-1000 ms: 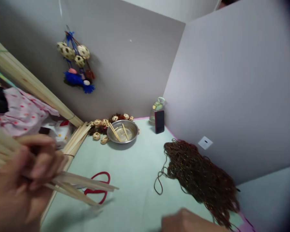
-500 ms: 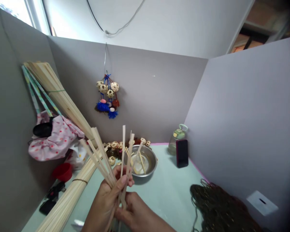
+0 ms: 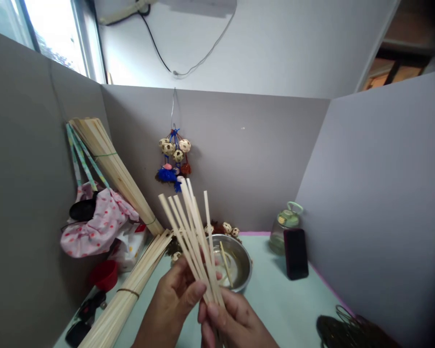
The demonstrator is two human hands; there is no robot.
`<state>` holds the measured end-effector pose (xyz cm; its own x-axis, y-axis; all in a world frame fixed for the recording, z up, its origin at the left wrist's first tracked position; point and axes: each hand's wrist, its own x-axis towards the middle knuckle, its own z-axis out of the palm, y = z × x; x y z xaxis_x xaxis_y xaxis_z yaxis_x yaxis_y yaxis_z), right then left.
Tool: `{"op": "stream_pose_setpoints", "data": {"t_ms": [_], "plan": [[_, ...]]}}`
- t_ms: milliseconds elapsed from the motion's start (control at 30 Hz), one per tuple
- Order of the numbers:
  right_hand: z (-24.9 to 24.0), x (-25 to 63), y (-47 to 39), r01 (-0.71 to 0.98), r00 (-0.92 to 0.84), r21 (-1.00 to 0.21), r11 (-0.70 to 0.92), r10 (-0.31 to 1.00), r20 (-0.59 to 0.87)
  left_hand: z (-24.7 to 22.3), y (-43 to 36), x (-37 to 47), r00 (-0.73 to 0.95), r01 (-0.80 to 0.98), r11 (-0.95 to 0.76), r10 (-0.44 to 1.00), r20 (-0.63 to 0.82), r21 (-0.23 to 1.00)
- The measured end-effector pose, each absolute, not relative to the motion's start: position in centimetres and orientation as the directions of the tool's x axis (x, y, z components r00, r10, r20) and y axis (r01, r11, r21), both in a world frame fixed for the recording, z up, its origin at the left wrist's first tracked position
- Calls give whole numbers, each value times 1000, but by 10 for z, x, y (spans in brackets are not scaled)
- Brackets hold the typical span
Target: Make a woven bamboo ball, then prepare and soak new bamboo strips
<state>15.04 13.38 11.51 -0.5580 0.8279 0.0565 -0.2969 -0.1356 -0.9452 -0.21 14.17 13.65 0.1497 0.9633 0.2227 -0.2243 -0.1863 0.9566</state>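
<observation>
Head view: bamboo strips [image 3: 192,232] upright, tips fanned up-left, clamped in left hand [image 3: 174,302] and right hand [image 3: 235,324].

— What's different with the sticks [image 3: 192,237]?
— A second ago the left hand [image 3: 174,302] alone held them pointing sideways, left of the metal bowl [image 3: 239,266]. Now both hands grip them upright before it; the right hand [image 3: 235,324] has joined, and the splayed fan has closed.
</observation>
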Motion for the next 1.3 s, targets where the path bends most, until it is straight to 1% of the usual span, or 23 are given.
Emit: {"op": "stream_pose_setpoints", "data": {"t_ms": [100,200,300,400,500,600,767,867,933,1000,1100,1200,1300], "plan": [[114,152,135,-293,-543,-945,-143,839,41,138,145,-6,40,-145,-268,960,276,952],[112,151,136,-261,-544,-958,-117,838,46,138,147,-12,-16,-91,-312,950,311,946],[109,149,138,-276,-496,-956,-103,867,50,136,148,-15,-58,-96,-332,943,328,938],[108,148,140,-291,-439,-947,-138,898,4,134,150,-14,-87,-129,-348,937,339,929],[111,147,139,-244,-429,-954,-173,902,-54,132,151,-10,-82,-169,-342,940,332,925],[113,145,138,-211,-435,-963,-168,898,-62,131,151,-7,-81,-163,-320,947,310,933],[110,140,135,-296,-440,-930,-219,895,-71,131,147,-3,-167,-80,-339,932,323,937],[107,140,135,-365,-403,-906,-216,914,-55,132,146,1,-177,-161,-354,929,326,921],[107,142,136,-393,-375,-898,-197,926,-39,132,145,3,-145,-231,-327,943,300,917],[107,144,136,-407,-357,-896,-177,934,-22,132,143,4,-114,-243,-286,957,266,927],[108,146,136,-417,-348,-895,-156,938,-1,132,142,4,-116,-165,-287,956,271,944],[110,147,136,-416,-329,-899,-138,944,7,132,143,2,-200,-58,-356,920,338,933],[111,146,135,-413,-313,-903,-115,949,22,133,145,0,-240,-32,-371,904,353,928]]}}
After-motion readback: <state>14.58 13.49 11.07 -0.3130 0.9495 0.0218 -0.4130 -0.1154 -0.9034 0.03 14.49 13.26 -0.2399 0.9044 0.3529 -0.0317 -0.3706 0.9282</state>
